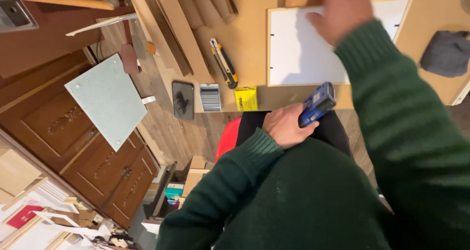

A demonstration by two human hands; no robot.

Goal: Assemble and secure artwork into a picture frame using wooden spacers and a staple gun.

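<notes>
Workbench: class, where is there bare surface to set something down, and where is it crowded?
Bare board lies between the knife and the white panel, and between that panel and the grey cloth. The front edge is crowded: dark tray, staple strip, yellow box.

- Blue staple gun point(317, 104): compact, blue with a pale label, gripped in the left hand, tilted, held off the near edge of the surface.
- White framed panel point(303, 54): flat near the surface's near edge, pale wooden border, right hand resting on its far side.
</notes>
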